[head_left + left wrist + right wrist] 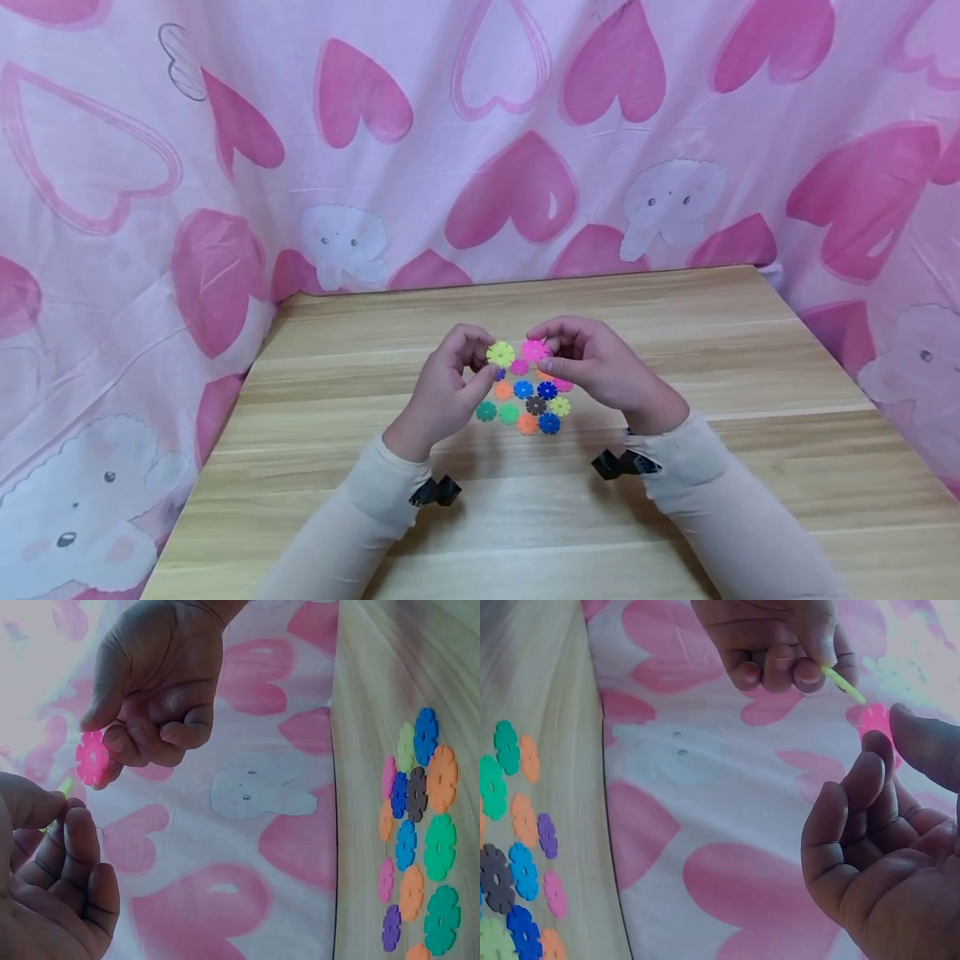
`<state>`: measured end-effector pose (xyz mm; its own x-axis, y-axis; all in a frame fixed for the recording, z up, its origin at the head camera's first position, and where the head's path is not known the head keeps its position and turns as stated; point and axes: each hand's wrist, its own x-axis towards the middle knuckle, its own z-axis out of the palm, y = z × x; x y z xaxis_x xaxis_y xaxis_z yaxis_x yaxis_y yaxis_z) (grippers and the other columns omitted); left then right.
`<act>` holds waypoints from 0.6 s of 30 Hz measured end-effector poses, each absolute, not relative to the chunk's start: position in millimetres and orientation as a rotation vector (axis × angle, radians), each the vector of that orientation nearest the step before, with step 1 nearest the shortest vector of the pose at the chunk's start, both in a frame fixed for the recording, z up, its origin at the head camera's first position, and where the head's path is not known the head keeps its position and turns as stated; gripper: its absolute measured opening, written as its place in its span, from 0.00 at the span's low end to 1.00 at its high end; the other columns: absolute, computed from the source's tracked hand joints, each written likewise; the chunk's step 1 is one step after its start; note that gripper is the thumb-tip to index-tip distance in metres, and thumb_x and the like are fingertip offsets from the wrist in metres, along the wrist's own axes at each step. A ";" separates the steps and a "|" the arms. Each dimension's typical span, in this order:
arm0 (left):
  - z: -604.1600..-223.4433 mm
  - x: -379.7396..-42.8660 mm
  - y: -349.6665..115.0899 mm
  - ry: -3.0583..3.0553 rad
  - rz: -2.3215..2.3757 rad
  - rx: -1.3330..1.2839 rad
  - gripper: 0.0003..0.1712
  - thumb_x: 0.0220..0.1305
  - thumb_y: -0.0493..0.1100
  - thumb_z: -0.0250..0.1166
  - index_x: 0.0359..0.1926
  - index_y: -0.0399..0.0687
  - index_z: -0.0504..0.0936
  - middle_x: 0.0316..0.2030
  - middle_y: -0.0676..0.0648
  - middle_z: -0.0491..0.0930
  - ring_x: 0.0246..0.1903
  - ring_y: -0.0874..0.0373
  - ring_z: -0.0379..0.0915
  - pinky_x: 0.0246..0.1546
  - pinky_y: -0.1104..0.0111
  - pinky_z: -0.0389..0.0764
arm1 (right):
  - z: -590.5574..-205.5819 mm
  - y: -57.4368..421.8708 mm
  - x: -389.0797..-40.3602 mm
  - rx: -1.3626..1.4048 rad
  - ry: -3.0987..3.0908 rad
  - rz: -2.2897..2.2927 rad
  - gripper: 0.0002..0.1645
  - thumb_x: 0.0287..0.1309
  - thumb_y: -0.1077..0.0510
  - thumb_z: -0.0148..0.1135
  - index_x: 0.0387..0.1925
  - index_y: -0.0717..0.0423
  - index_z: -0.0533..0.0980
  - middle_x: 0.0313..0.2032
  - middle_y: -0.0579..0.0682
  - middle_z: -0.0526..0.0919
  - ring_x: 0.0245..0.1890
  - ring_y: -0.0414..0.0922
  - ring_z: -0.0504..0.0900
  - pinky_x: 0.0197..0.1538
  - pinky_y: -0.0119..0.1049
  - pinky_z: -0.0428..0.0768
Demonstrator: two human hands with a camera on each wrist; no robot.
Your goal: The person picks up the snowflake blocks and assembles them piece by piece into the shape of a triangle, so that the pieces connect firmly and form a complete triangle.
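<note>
Between thumb and fingers my left hand (457,379) pinches a yellow notched disc (500,354), a snowflake-shaped plastic piece. My right hand (596,362) pinches a pink notched disc (534,350) of the same kind. Both discs are held up above the table, close to each other; in the right wrist view the yellow disc (844,684) is nearly edge-on, just above the pink one (875,724). Below the hands lie several more discs, among them a brown one (536,405), a light green one (508,413) and a dark blue one (549,423). The hands partly hide the farther ones.
The discs lie in a loose cluster on a wood-grain table (345,350). A pink curtain (427,192) with hearts hangs behind the table and along both sides. Black wrist mounts (435,492) sit on the beige sleeves (352,525).
</note>
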<state>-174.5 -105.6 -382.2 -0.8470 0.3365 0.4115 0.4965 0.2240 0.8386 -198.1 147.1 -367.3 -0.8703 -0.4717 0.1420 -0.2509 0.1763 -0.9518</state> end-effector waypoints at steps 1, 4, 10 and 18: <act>-381.9 -173.5 -105.4 -2.335 -1.691 -0.805 0.17 0.70 0.30 0.64 0.55 0.45 0.72 0.33 0.47 0.78 0.33 0.54 0.75 0.35 0.68 0.79 | -367.3 146.9 -197.7 -0.703 2.256 -1.777 0.20 0.66 0.67 0.69 0.59 0.61 0.79 0.42 0.59 0.82 0.37 0.50 0.81 0.39 0.34 0.86; -381.1 -170.3 -105.4 -2.328 -1.654 -0.811 0.17 0.70 0.30 0.65 0.56 0.44 0.74 0.35 0.47 0.79 0.33 0.54 0.74 0.33 0.69 0.78 | -368.3 147.2 -196.2 -0.710 2.230 -1.795 0.19 0.67 0.66 0.68 0.58 0.62 0.80 0.41 0.59 0.82 0.36 0.51 0.81 0.38 0.33 0.86; -384.5 -167.7 -105.7 -2.316 -1.595 -0.818 0.17 0.69 0.30 0.66 0.55 0.44 0.76 0.39 0.47 0.80 0.37 0.54 0.74 0.37 0.69 0.80 | -369.1 145.7 -190.4 -0.698 2.147 -1.834 0.19 0.68 0.65 0.68 0.59 0.61 0.80 0.44 0.63 0.83 0.38 0.52 0.82 0.41 0.35 0.87; -389.5 -168.8 -104.2 -2.241 -1.596 -0.890 0.17 0.69 0.29 0.66 0.55 0.43 0.77 0.41 0.45 0.80 0.39 0.54 0.73 0.41 0.69 0.81 | -371.3 143.8 -188.8 -0.738 2.098 -1.860 0.19 0.69 0.65 0.67 0.59 0.65 0.79 0.43 0.55 0.85 0.40 0.48 0.84 0.43 0.35 0.88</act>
<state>-168.8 -104.2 -389.5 -0.7823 0.3332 0.5263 0.6063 0.2133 0.7661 -188.8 143.8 -371.3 -0.8433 -0.5166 0.1483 -0.2091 0.0611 -0.9760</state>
